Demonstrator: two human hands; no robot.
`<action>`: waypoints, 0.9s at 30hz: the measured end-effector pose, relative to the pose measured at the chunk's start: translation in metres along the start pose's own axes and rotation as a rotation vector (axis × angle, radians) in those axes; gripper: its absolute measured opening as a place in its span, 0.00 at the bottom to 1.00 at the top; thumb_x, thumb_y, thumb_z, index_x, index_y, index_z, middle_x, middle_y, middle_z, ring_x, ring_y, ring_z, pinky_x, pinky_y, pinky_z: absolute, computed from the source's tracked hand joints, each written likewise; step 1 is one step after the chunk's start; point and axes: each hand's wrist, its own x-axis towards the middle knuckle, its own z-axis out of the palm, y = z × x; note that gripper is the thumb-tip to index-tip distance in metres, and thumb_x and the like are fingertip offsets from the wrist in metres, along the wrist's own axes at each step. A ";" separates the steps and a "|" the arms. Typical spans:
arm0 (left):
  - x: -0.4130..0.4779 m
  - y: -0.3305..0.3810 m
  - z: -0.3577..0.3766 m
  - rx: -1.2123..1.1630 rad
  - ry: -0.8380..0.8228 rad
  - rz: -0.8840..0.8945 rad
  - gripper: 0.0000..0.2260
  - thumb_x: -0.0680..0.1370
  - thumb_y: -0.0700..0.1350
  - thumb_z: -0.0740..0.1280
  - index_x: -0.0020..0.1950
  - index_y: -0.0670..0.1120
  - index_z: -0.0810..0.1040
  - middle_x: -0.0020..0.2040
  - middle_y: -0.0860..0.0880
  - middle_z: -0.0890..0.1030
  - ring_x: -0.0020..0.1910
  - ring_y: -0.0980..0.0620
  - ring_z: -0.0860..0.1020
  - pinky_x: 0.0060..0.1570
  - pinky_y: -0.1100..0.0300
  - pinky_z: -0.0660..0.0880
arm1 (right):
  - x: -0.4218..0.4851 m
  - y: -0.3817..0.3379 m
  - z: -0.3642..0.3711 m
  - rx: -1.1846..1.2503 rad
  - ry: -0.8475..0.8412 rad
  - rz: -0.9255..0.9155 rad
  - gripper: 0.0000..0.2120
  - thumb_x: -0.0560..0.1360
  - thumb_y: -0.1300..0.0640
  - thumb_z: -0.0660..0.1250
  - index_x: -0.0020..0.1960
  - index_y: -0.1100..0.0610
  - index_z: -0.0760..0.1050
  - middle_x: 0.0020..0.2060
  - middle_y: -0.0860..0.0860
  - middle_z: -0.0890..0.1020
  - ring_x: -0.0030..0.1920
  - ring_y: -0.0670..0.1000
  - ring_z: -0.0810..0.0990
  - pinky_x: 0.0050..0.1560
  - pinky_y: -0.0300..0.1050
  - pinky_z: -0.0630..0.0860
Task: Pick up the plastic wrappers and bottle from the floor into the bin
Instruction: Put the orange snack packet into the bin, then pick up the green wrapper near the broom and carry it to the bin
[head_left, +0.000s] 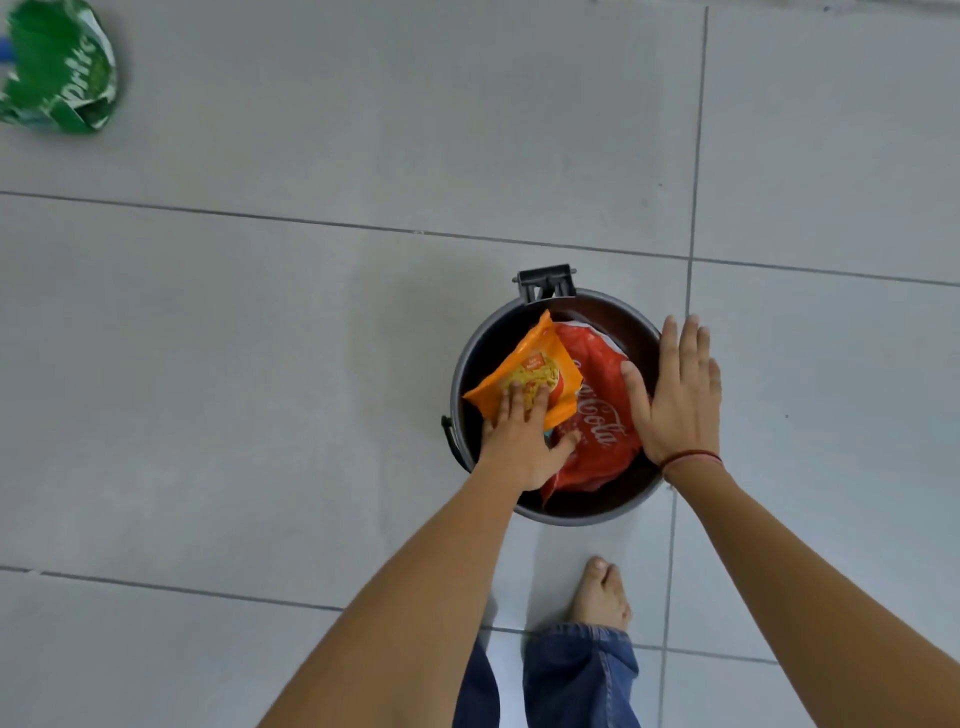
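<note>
The left hand (519, 441) is pressing its fingers down on an orange wrapper (524, 371), thumb spread toward the red wrapper (597, 415); whether it is gripping or only pushing cannot be told. The orange wrapper is lying tilted over the left part of the bin (470, 364), one corner sticking past the rim. The red wrapper (cola lettering showing) is sitting inside the bin beneath and beside the orange one. The right hand (675, 395) is hovering flat, fingers wide and holding nothing, over the bin's right rim, a red thread (691, 458) circling the wrist. The bin is standing on the grey tiled floor (260, 364). A green wrapper (57, 67) is lying on the floor, well apart at upper left. A bare foot (600, 592) is standing just below the bin.
</note>
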 end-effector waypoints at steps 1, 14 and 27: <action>-0.006 0.003 -0.001 0.000 0.043 0.012 0.35 0.79 0.64 0.53 0.78 0.50 0.42 0.79 0.43 0.43 0.78 0.43 0.42 0.74 0.42 0.47 | -0.002 -0.001 -0.003 -0.019 -0.010 -0.003 0.34 0.78 0.42 0.50 0.77 0.60 0.50 0.77 0.61 0.53 0.77 0.59 0.50 0.74 0.59 0.51; -0.120 -0.008 -0.166 0.140 0.464 0.170 0.17 0.82 0.50 0.55 0.66 0.45 0.71 0.62 0.47 0.75 0.62 0.47 0.72 0.57 0.52 0.71 | 0.004 -0.118 -0.138 -0.175 -0.118 -0.235 0.42 0.75 0.34 0.35 0.76 0.63 0.53 0.76 0.60 0.56 0.76 0.59 0.53 0.75 0.56 0.51; -0.037 -0.205 -0.377 0.063 0.788 -0.096 0.20 0.79 0.43 0.63 0.69 0.39 0.70 0.69 0.41 0.73 0.71 0.44 0.68 0.65 0.49 0.69 | 0.180 -0.447 -0.059 -0.268 -0.060 -0.852 0.29 0.77 0.51 0.64 0.73 0.63 0.62 0.72 0.59 0.67 0.73 0.58 0.63 0.72 0.56 0.61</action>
